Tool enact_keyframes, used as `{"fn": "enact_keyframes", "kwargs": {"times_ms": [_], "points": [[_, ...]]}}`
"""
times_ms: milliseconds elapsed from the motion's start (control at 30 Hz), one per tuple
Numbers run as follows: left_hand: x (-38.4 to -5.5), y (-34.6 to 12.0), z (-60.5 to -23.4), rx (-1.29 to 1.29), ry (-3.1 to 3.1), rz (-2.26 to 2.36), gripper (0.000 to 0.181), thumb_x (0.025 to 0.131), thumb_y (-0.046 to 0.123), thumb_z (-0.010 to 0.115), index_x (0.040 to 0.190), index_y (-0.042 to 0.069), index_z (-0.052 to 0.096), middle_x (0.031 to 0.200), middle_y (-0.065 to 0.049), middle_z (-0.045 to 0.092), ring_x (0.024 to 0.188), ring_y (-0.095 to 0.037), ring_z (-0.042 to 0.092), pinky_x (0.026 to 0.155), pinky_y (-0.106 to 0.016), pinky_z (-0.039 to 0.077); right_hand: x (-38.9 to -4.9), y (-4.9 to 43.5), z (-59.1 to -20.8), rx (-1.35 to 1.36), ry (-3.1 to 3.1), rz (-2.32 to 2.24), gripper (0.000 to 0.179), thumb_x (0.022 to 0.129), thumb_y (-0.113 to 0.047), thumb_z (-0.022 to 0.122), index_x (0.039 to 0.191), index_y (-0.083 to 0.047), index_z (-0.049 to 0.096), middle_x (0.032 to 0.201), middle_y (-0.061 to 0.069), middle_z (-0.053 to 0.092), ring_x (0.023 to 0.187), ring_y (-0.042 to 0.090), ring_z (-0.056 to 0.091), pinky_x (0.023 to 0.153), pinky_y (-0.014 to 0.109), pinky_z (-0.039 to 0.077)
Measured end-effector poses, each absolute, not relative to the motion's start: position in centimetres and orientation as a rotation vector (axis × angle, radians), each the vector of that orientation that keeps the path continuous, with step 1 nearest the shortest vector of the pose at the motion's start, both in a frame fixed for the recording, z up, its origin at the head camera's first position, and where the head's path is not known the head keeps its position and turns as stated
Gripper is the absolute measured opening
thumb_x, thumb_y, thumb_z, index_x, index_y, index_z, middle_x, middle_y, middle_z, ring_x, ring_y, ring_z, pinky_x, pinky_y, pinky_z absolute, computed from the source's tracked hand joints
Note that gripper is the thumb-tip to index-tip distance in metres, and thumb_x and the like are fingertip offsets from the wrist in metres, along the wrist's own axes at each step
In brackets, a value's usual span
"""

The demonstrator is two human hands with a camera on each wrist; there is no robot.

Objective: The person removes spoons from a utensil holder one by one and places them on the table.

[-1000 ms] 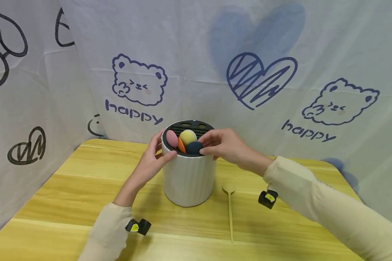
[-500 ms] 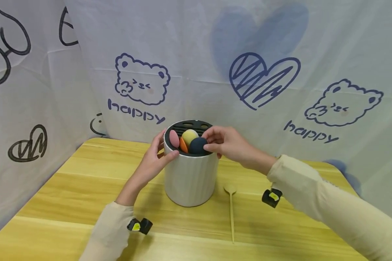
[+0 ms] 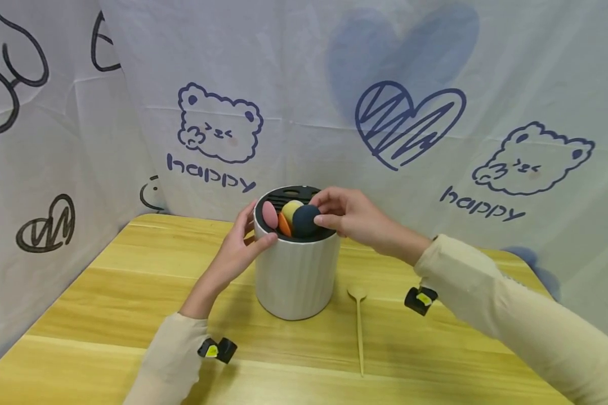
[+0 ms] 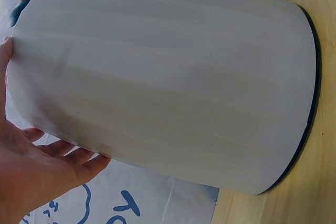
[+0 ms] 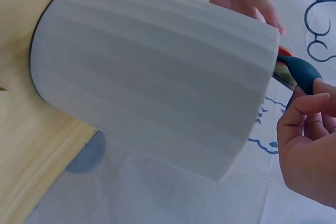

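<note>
Navy utensil (image 3: 304, 221): head up, neck running down into the pot (image 3: 295, 278); right hand (image 3: 353, 218) (the nearer) pinching the head's right edge; left hand (image 3: 235, 247) gripping the pot's left side.

Dark-blue utensil (image 3: 304, 221) poking from upright white holder (image 3: 295, 281).

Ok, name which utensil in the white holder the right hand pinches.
The dark blue utensil: the right hand pinches it, while the pink one, orange one and yellow one are ungripped.
</note>
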State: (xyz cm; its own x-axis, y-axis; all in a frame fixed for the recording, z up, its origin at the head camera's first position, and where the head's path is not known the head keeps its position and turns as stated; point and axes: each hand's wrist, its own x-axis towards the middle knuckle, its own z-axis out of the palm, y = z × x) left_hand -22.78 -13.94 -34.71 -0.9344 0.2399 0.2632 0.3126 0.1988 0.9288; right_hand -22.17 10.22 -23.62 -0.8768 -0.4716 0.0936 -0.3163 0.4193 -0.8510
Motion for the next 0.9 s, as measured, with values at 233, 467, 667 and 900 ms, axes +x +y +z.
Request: {"fn": "enact_keyframes", "kwargs": {"times_ms": [233, 467, 667, 900], "points": [[-22.9, -14.0, -34.7, -0.548, -2.376, -1.879, 0.080, 0.092, 0.035, 0.062, 0.155, 0.017, 0.017, 0.154, -0.014, 0.027, 0.138, -0.036, 0.030, 0.110, -0.054, 0.027, -22.1, 10.2, -22.5, -0.725, 2.525, -1.460, 0.023, 0.094, -0.001, 0.059, 0.117, 0.002, 0.059, 0.098, 0.014, 0.063, 0.070, 0.024, 0.049, 0.053, 0.024, 0.040], [-22.8, -14.0, -34.7, -0.547, -2.380, -1.873, 0.079, 0.092, 0.034, 0.062, 0.155, 0.016, 0.017, 0.154, -0.014, 0.026, 0.138, -0.036, 0.030, 0.110, -0.052, 0.027, -22.1, 10.3, -21.9, -0.698, 2.565, -1.484, 0.024, 0.095, -0.004, 0.060, 0.119, -0.001, 0.060, 0.099, 0.014, 0.062, 0.081, 0.031, 0.052, 0.059, 0.025, 0.043], [-22.8, -13.9, -34.7, -0.546, -2.386, -1.866, 0.080, 0.092, 0.036, 0.062, 0.155, 0.017, 0.017, 0.154, -0.014, 0.027, 0.138, -0.035, 0.030, 0.111, -0.052, 0.027, -22.2, 10.4, -21.7, -0.724, 2.572, -1.552, 0.023, 0.094, -0.004, 0.060, 0.117, 0.001, 0.063, 0.097, 0.015, 0.064, 0.085, 0.032, 0.057, 0.060, 0.027, 0.047], [-22.7, -13.9, -34.6, -0.550, -2.385, -1.871, 0.080, 0.092, 0.036, 0.062, 0.155, 0.017, 0.017, 0.155, -0.014, 0.026, 0.138, -0.035, 0.030, 0.110, -0.052, 0.027, -22.3, 10.4, -21.5, -0.708, 2.558, -1.599, 0.026, 0.093, -0.007, 0.064, 0.117, 0.000, 0.064, 0.096, 0.012, 0.066, 0.087, 0.035, 0.057, 0.058, 0.027, 0.048]]}}
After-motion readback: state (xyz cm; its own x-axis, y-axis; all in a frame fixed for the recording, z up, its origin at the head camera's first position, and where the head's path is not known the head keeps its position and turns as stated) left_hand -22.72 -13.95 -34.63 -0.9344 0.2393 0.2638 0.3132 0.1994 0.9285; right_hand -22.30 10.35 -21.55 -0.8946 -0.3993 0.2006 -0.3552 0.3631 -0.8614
